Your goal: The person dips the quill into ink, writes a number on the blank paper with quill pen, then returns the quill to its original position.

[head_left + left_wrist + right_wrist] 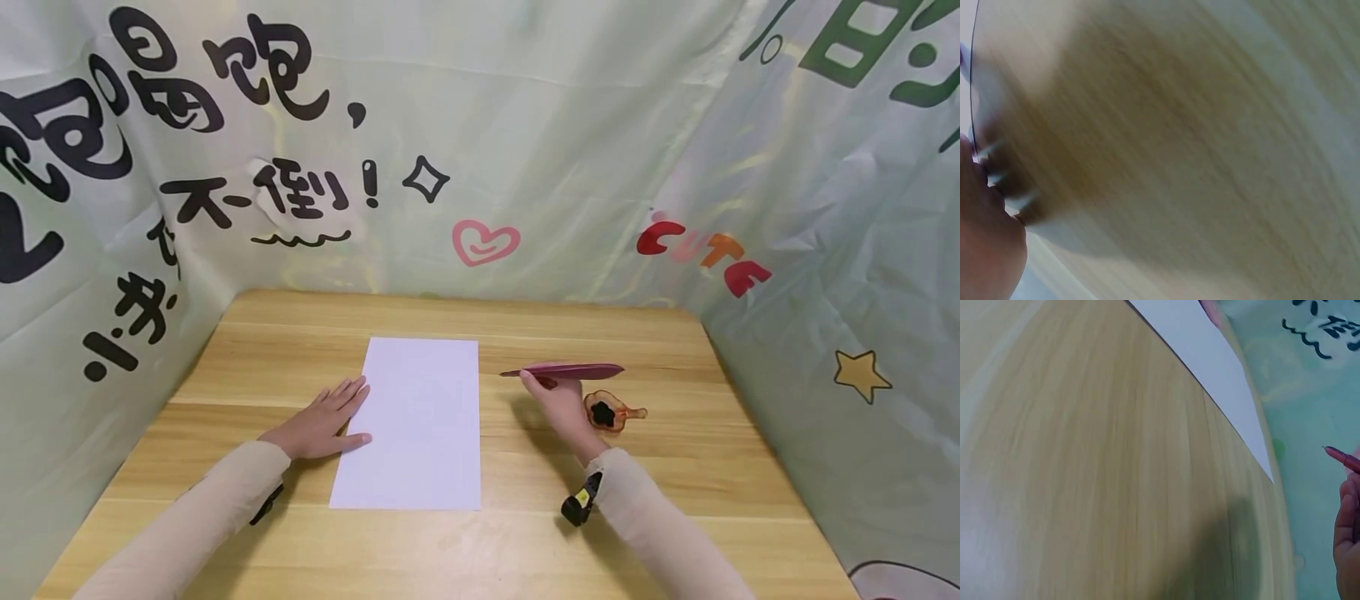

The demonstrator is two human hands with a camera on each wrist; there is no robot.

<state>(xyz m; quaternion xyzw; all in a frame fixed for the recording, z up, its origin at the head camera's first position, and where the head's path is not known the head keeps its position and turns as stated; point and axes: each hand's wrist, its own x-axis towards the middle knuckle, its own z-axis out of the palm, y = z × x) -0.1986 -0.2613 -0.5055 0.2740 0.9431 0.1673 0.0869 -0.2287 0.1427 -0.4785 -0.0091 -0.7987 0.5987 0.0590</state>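
Note:
A white sheet of paper (pixel 420 425) lies upright on the wooden table. My left hand (pixel 318 423) rests flat at its left edge, fingers and thumb stretched over the border; part of this hand (pixel 988 244) shows at the side of the left wrist view. To the right of the paper my right hand (pixel 562 410) pinches a dark red feather-shaped pen (pixel 581 371), held nearly level with its thin tip pointing left. In the right wrist view the pen's pointed tip (pixel 1338 455) sticks out beyond the fingers.
Just right of my right wrist stands a small amber, see-through dish (pixel 613 412) with a short handle and a black flower-shaped middle. The wooden table (pixel 600 325) ends at a pale printed cloth (pixel 570 167) hanging behind and along both sides.

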